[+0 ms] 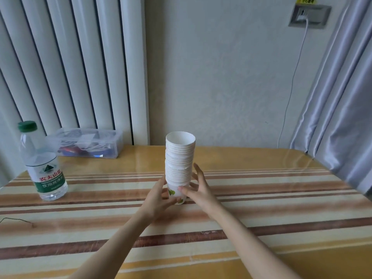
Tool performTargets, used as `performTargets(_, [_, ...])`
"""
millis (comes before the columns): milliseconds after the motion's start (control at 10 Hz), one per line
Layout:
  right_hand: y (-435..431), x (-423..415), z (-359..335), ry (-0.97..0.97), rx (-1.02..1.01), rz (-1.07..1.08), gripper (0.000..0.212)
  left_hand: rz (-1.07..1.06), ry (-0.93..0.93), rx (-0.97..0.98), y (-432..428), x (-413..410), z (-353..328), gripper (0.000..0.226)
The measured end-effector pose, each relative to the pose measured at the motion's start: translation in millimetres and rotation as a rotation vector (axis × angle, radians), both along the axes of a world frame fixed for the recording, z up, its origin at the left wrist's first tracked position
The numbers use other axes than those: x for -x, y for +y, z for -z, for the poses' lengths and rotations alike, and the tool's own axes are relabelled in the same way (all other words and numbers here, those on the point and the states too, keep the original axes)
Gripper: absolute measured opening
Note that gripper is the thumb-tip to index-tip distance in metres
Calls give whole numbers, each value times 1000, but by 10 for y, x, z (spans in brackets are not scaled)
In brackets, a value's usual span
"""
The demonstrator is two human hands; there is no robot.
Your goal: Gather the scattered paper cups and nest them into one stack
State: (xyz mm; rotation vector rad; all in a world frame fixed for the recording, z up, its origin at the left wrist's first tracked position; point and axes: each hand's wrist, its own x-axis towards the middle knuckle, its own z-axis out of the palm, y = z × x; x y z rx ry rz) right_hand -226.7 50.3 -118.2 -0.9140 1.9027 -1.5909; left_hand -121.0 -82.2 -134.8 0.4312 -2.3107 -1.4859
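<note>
A tall stack of white paper cups (179, 160) stands upright on the striped table (261, 198), mouths up, with several rims nested one in another. The bottom cup has a green leaf print. My left hand (159, 200) wraps the bottom cup from the left. My right hand (198, 190) touches the stack's lower right side, thumb on the bottom cup and fingers spread upward. No loose cups are in view.
A water bottle (43, 168) with a green cap stands at the left. A clear plastic box (86, 142) of cables lies at the back left. A thin wire (18, 220) lies near the left edge. Curtains (342, 97) hang at the right.
</note>
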Motion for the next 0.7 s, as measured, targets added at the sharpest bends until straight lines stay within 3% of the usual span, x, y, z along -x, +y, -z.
performTargets(100, [-182,137,30,38,82,36,67,-14,13,-35,-104,202,24,58])
performTargets(200, [-280,283,39,61,133,66,63,-16,44,-50,-211,360,52,56])
performTargets(400, [-283,277,158,30,169,88,65,3,66,-122,-218,371,117,56])
performTargets(600, [-141,68,-55,51,57,69,71,12,-94,-40,-109,215,-68,72])
performTargets(700, [50,15,-320,117,50,152,88,-72,-138,125,-69,-67,-324,87])
